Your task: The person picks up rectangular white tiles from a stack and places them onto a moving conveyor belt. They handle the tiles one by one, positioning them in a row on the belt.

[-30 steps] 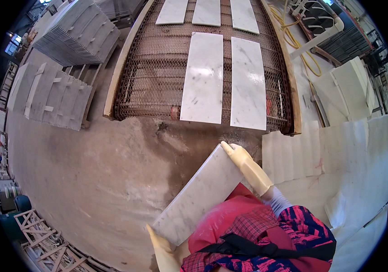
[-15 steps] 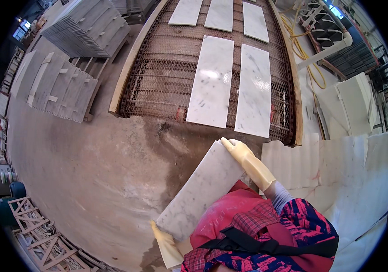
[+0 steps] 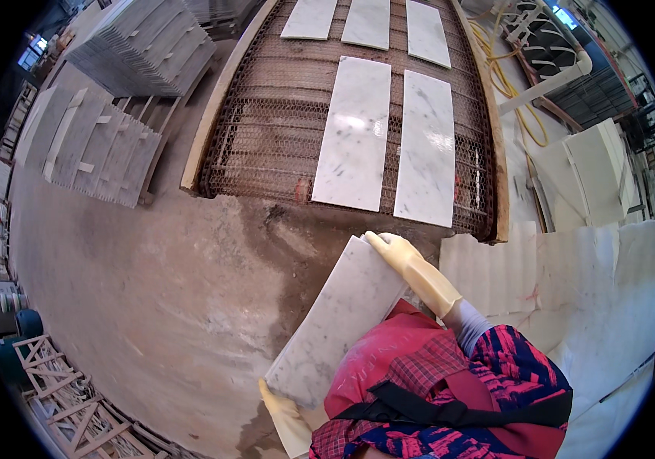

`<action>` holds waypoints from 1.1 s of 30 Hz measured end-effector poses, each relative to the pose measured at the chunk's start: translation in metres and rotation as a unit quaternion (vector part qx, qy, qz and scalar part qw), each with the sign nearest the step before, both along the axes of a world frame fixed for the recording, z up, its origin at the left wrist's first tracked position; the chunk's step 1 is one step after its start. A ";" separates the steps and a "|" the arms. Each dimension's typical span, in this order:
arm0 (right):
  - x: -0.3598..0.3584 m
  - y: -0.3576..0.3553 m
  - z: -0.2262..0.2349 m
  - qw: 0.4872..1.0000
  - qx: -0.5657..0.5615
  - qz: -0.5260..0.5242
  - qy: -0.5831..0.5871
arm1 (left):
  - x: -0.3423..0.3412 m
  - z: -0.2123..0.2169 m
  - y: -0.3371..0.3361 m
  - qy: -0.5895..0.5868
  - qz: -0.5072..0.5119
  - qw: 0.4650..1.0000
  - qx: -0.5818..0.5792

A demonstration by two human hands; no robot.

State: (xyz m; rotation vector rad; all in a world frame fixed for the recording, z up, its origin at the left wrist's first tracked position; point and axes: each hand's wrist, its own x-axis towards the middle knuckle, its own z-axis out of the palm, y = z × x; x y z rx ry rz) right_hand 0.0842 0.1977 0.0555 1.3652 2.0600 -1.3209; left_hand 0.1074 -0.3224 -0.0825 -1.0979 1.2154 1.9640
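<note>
Marble slab (image 3: 335, 321), long and pale with grey veining, is carried flat against the person's red apron (image 3: 412, 382), tilted so its far end points toward the mesh belt (image 3: 266, 130). The right hand (image 3: 400, 256), in a yellow rubber glove, is hooked over the slab's far corner, fingers curled round the edge; the left hand (image 3: 285, 417), gloved the same, is cupped under the near corner at the lower edge of the view. Gripping opposite corners looks like a way to share the weight and keep the slab from twisting, with the apron taking some of the load.

The slab is above the wet concrete floor (image 3: 151, 306), short of the belt's near edge. On the belt lie two like slabs (image 3: 354, 130) side by side along its right half, lengthwise, with three more (image 3: 366, 19) in a row beyond them; the left half of the mesh is bare. A yellow hose (image 3: 515, 92) curls beside the belt's right edge. Stacks of grey tiles (image 3: 90, 145) lean on racks to the left, and white corrugated sheets (image 3: 572, 268) cover the ground to the right.
</note>
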 end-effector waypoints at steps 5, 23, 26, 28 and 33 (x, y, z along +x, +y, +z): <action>0.004 -0.004 -0.007 1.000 0.003 -0.006 -0.003 | 0.007 -0.012 -0.013 -0.005 0.001 1.000 -0.019; 0.017 -0.008 -0.009 1.000 -0.001 -0.026 -0.006 | -0.003 0.021 0.011 -0.023 -0.033 0.996 -0.084; 0.018 -0.006 -0.009 0.999 -0.003 -0.034 0.005 | -0.008 0.027 0.017 -0.024 -0.036 0.995 -0.094; 0.017 -0.004 -0.008 0.999 -0.002 -0.036 0.008 | -0.011 0.024 0.017 -0.021 -0.036 0.995 -0.095; 0.014 -0.002 -0.004 0.999 0.009 -0.042 -0.002 | -0.020 0.031 0.027 -0.038 -0.041 0.993 -0.108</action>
